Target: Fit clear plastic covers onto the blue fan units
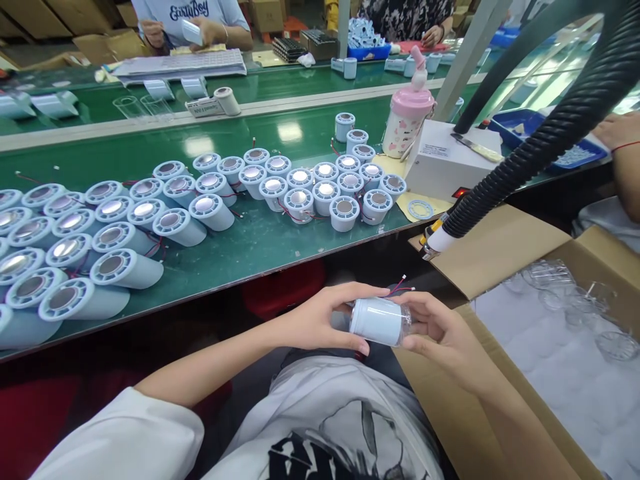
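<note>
Above my lap, a light-blue cylindrical housing lies on its side between my two hands, with a clear plastic sleeve around its right end. My left hand grips the housing's left end, thumb below and fingers above. Fingers of my right hand close around the clear end. Thin red and dark wires with white connectors stick up behind it. On the green bench, many similar blue housings stand or lean in rows, their round metal discs facing up.
A cardboard box with clear plastic cups is at my right. A black ribbed hose arches over it from a white machine. A pink bottle stands beside that machine. Co-workers' hands show across the bench.
</note>
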### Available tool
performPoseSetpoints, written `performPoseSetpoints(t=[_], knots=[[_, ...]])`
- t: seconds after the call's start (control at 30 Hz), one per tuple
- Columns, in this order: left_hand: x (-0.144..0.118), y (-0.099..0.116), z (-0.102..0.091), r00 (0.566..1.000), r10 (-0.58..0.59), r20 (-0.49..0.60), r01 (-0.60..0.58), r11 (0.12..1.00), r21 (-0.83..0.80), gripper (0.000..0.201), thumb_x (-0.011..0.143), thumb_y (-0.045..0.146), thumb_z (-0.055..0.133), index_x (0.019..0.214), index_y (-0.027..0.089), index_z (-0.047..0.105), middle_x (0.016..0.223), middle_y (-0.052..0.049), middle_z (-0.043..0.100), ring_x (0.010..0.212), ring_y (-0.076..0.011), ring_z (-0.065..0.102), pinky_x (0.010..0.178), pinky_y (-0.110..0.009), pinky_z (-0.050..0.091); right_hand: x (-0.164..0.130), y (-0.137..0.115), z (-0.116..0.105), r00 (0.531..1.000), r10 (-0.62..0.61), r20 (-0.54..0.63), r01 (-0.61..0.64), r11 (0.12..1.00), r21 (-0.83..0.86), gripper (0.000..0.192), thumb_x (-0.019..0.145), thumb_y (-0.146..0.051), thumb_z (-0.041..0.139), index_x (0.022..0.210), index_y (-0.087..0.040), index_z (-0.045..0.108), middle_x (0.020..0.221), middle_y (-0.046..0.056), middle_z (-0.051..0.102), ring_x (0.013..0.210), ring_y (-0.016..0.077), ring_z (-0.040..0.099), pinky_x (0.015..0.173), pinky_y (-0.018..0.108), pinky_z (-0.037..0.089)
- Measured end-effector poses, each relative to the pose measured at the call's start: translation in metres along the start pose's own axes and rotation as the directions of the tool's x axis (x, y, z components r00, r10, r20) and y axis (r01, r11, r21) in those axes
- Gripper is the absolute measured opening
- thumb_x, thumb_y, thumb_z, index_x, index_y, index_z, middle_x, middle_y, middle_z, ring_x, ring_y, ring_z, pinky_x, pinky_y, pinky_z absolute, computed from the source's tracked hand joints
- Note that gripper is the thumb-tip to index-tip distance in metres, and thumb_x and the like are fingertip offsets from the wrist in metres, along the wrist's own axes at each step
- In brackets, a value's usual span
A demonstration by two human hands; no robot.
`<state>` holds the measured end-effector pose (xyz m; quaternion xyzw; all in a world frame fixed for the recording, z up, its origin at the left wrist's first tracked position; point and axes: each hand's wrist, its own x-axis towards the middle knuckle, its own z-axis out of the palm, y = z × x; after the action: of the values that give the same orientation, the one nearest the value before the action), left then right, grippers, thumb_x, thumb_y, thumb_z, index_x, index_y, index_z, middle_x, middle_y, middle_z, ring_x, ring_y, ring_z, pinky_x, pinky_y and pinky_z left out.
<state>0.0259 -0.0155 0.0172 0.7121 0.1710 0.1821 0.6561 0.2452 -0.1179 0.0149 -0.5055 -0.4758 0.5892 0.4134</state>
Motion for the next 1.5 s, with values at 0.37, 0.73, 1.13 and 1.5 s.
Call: performPoseSetpoints(t=[0.37,0.73,1.13,1.5], knots=[[-0.001,-0.001,-0.001,0.998,0.067,0.002,-0.067,0.997,0.034,0.076,0.066,0.023,0.083,0.135,0.026,0.052,0.137,-0.012,0.053,0.128,-0.0272,0.050,0.101,-0.037,0.048,0.005,0.000,0.005,0.992,0.121,-0.029,-0.114,0.976,0.187,0.037,0.082,-0.045,0.069,0.108,-0.022,0.055,0.099,0.005,0.065,0.083,0.0172,0.062,0.066,0.027,0.054],[0.000,-0.001,-0.003,0.984,0.178,0.017,-0.179,0.979,0.095,0.076,0.065,0.020,0.083,0.134,0.027,0.053,0.140,-0.012,0.052,0.132,-0.0264,0.046,0.110,-0.041,0.039,0.009,0.002,0.008,0.965,0.261,0.037,-0.260,0.917,0.302,0.044,0.085,-0.061,0.058,0.094,-0.018,0.054,0.069,0.000,0.068,0.056,0.0136,0.067,0.055,0.023,0.056],[0.001,-0.006,0.001,0.981,0.196,-0.003,-0.195,0.977,0.090,0.068,0.069,0.022,0.081,0.132,0.030,0.054,0.135,-0.012,0.052,0.126,-0.0275,0.050,0.097,-0.037,0.049,0.012,0.003,0.014,0.868,0.467,0.169,-0.489,0.748,0.449,0.057,0.093,-0.063,0.038,0.095,-0.013,0.064,0.067,0.007,0.071,0.049,0.0114,0.066,0.046,0.015,0.052],[-0.006,0.007,0.006,0.991,-0.127,-0.042,0.122,0.987,-0.106,0.065,0.075,0.027,0.075,0.134,0.023,0.047,0.123,-0.010,0.056,0.105,-0.0219,0.062,0.087,-0.033,0.055,-0.004,0.016,0.012,0.924,-0.358,-0.133,0.287,0.881,-0.377,0.042,0.091,-0.016,0.053,0.129,-0.031,0.045,0.142,0.008,0.048,0.124,0.0251,0.053,0.096,0.043,0.051]])
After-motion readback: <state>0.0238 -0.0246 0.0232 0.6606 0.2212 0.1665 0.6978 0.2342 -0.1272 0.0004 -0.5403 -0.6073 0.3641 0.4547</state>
